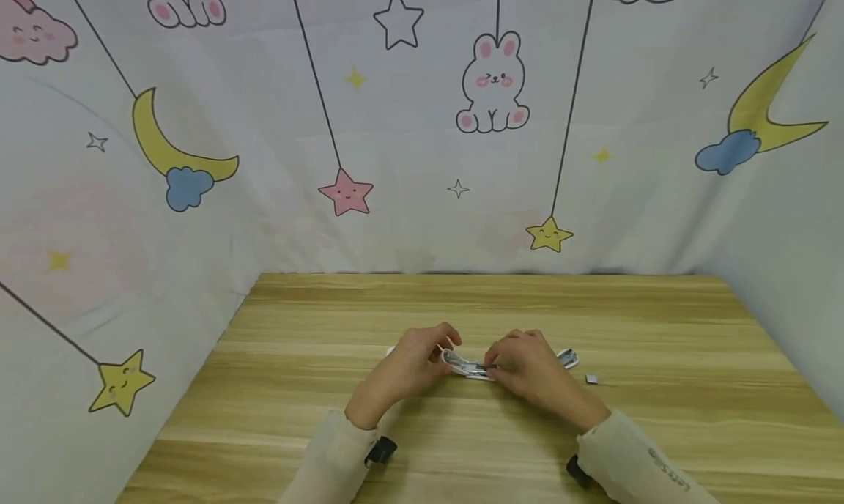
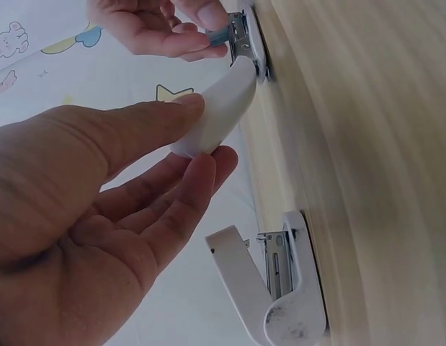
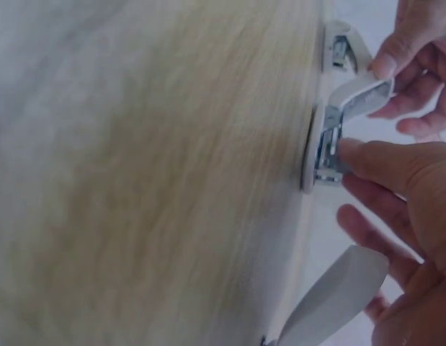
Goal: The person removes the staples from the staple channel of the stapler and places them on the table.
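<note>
Left hand (image 1: 415,356) grips stapler lid (image 2: 220,112) — right hand (image 1: 527,365) pinches staple strip (image 2: 220,35) at metal channel (image 2: 241,45) (whether inside, unclear).

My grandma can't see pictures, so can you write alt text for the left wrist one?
A person's left hand holds an open white stapler by its lid while the right hand pinches a small grey strip at its metal tray. Another open white stapler rests on the wooden table.
</note>
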Tool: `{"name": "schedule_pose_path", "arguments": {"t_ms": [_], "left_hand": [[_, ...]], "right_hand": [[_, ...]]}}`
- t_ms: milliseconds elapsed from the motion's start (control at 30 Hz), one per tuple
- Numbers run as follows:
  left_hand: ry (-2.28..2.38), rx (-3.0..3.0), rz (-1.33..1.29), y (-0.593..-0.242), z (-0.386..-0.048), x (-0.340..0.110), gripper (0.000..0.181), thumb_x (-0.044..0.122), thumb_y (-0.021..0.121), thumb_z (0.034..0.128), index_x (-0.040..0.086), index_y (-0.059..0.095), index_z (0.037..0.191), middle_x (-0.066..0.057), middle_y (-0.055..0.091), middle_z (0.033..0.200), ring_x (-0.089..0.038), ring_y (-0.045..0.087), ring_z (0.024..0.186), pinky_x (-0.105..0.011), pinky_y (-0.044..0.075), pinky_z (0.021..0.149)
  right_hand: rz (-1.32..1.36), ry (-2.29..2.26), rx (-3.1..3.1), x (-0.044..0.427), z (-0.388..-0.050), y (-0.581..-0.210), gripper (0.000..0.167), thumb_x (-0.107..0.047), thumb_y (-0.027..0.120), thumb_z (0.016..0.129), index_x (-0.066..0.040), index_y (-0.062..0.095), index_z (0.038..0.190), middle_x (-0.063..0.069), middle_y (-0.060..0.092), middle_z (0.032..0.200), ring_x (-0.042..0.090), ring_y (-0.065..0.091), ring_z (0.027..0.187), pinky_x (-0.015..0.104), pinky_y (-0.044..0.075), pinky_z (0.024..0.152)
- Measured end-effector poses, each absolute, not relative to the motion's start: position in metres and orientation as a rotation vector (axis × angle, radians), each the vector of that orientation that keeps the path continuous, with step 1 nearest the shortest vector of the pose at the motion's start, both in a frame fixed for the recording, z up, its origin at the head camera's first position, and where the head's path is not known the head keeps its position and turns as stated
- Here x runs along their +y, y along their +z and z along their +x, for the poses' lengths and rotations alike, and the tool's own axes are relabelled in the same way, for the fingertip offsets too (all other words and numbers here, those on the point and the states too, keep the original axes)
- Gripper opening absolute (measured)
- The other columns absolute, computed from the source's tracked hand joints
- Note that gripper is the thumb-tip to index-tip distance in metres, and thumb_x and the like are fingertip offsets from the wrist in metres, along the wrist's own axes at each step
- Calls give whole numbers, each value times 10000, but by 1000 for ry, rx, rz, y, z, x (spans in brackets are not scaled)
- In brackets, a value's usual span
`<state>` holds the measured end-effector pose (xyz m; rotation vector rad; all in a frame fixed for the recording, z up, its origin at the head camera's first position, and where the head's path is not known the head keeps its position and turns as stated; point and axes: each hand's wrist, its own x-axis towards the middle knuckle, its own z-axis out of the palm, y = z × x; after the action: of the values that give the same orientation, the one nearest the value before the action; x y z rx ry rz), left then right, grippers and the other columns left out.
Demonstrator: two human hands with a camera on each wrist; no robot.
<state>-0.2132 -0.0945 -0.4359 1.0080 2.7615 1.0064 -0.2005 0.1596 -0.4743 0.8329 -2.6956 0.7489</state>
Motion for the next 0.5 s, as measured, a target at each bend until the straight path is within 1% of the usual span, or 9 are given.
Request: {"name": "schedule_pose_path", "arguments": {"t_ms": [133,267,400,500], "left_hand": [[1016,2749,1024,-436,-213,-94,340,-32,781,920,63,680,1231,-145,794,1130,-214,723,914,-388,616,814],[1017,2744,1038,-436,-214,-94,343,-37,773,916,66,680,1230,-143,792,1114,-219,721,901,-381,615,805],[991,2744,1059,-435,-213,-95,341,-42,767,914,61,678,1226,-148,790,1116,-227,726,899,-324,600,785],[985,2727,1052,-433,-213,-98,341,-43,759,924,51,672,1241,-161,781,1157,-255,739,944,-353,616,807]], "right_hand": [[812,837,-2657,159,-199,-472,167,-100,876,884,-172,796,1011,-67,820,1029,161,748,1010,456,539,962],[802,932,-2594,155,-195,-467,317,-29,860,883,-105,735,1163,27,825,1058,190,798,994,443,630,890],[865,847,-2631,150,-185,-464,448,-4,850,873,-118,647,1255,27,823,1013,183,788,919,426,624,837],[912,683,-2710,147,-176,-463,498,-44,846,882,-143,603,1307,-27,815,1008,178,751,905,430,591,853]]}}
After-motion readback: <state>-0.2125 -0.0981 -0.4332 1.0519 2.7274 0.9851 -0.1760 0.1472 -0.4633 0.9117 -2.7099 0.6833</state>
